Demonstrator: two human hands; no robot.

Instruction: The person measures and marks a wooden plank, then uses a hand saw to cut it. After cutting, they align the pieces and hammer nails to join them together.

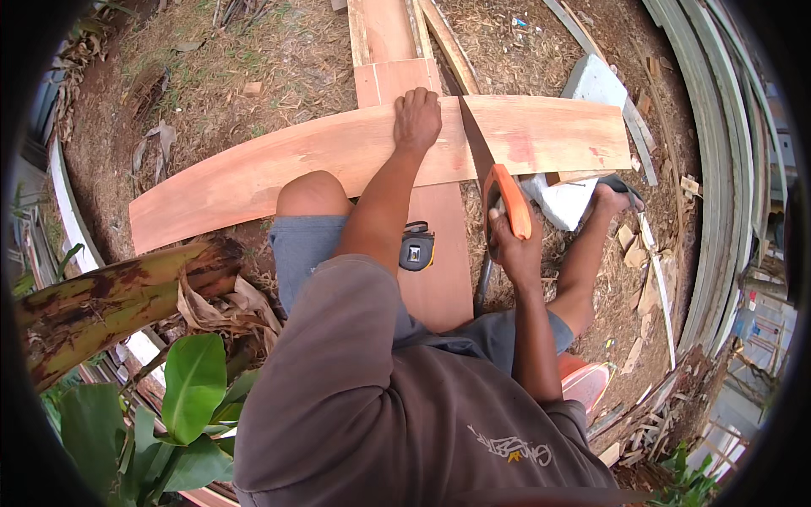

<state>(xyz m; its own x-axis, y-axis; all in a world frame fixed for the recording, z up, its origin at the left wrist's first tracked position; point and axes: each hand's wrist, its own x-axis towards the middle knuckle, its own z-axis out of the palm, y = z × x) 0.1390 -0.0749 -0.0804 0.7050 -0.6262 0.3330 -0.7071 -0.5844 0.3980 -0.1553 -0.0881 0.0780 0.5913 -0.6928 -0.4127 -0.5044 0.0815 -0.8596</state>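
Note:
A long reddish wooden board (296,154) lies crosswise in front of me, its left part over my knee. My left hand (417,120) presses on it, with the fingers curled over the far edge. In my right hand (517,249) is a handsaw (508,198), held by its orange handle. Its dark blade slants across the board just right of my left hand; how deep it sits in the wood is hard to tell. Beneath the board runs a second plank (439,287), pointing away from me. A black and yellow tape measure (416,247) rests on that plank between my legs.
Beyond the board stands a narrow wooden frame (389,34). A pale block (595,80) and a white bag-like bundle (562,201) sit at the right, near my foot. Stacked long boards (718,169) line the right side. A banana stem (118,300) leans in from the left.

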